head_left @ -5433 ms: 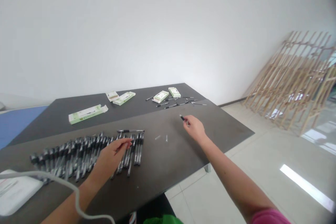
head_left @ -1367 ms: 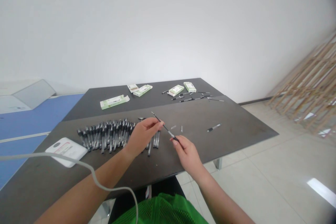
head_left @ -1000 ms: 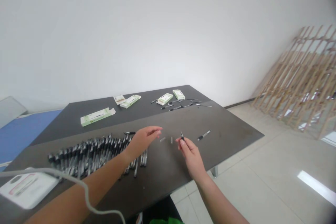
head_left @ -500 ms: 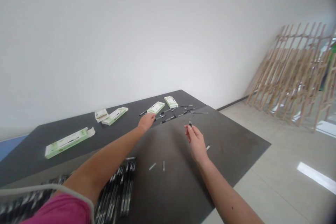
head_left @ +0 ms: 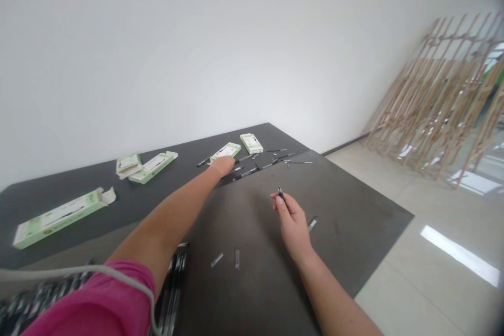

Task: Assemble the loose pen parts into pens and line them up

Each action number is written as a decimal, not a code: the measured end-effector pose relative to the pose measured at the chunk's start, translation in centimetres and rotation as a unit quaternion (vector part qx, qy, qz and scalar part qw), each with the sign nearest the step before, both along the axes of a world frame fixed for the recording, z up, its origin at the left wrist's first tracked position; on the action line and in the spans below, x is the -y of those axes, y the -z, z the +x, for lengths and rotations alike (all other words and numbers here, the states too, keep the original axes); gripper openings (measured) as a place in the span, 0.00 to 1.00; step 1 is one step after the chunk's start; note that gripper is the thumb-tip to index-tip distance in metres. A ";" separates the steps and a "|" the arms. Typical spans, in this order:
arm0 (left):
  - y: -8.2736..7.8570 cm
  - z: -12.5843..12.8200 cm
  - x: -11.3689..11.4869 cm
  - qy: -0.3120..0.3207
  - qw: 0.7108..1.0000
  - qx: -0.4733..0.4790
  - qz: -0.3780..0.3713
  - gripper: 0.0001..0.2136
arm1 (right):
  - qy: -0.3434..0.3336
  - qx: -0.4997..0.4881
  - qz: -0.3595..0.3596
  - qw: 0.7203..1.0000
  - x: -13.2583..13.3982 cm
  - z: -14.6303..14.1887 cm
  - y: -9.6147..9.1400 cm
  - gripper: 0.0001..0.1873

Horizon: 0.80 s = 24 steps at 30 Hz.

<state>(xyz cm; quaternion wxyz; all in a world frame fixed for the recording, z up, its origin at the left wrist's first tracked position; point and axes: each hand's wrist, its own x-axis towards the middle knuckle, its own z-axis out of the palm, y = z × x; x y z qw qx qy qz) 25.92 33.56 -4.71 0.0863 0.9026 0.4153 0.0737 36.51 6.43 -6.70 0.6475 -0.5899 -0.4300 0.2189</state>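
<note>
My right hand point(head_left: 292, 219) is closed round a pen point(head_left: 280, 192), pinched between thumb and fingers with its bare tip pointing up. Out across the dark table, my left hand point(head_left: 223, 166) is at the scattered pens and pen parts, close to a green-and-white pen box point(head_left: 229, 151). Its fingers are mostly hidden behind the back of the hand, so any hold is hard to make out. Loose pens point(head_left: 244, 174) lie just right of it. A clear pen cap point(head_left: 313, 222) rests beside my right hand, and two more small clear caps point(head_left: 237, 259) lie nearer me.
Many black pens point(head_left: 173, 294) are massed at the near left, partly under my sleeve and a pale cord point(head_left: 114, 274). More pen boxes point(head_left: 65, 216) lie on the left, and another box point(head_left: 251, 143) at the back. Wooden frames point(head_left: 441, 94) lean against the wall beyond the table's right edge.
My left hand has reached farther over the scattered pens, its fingers now more hidden. My right hand still holds the pen, tilted slightly more. The view has shifted a little.
</note>
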 end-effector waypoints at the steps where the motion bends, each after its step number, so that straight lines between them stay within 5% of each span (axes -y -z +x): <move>1: -0.3 -0.3 0.3 -0.015 0.999 0.032 -0.019 0.15 | 0.002 0.011 0.003 1.000 0.0 0.0 0.0 0.16; 5: -1.8 -1.8 3.9 -0.058 0.972 0.205 -0.095 0.09 | 0.001 0.045 0.014 0.999 -0.4 0.3 0.5 0.16; 11: -3.9 -5.5 16.0 -0.053 0.881 0.418 -0.216 0.13 | -0.060 0.116 0.037 0.991 0.6 -1.1 -0.8 0.14; 14: -4.6 -7.7 21.4 -0.061 0.665 0.602 -0.438 0.09 | -0.106 0.149 0.048 0.982 2.8 -3.1 -2.4 0.13; 16: -4.9 -8.9 24.1 -0.073 0.580 0.640 -0.498 0.07 | -0.128 0.163 0.049 0.977 4.4 -4.5 -3.2 0.13; 19: -5.3 -10.1 26.8 -0.091 0.541 0.653 -0.522 0.06 | -0.152 0.180 0.043 0.971 6.5 -6.3 -3.7 0.13; 24: -5.8 -11.0 29.5 -0.076 0.534 0.652 -0.533 0.07 | -0.158 0.197 0.031 0.967 8.2 -8.0 -3.8 0.11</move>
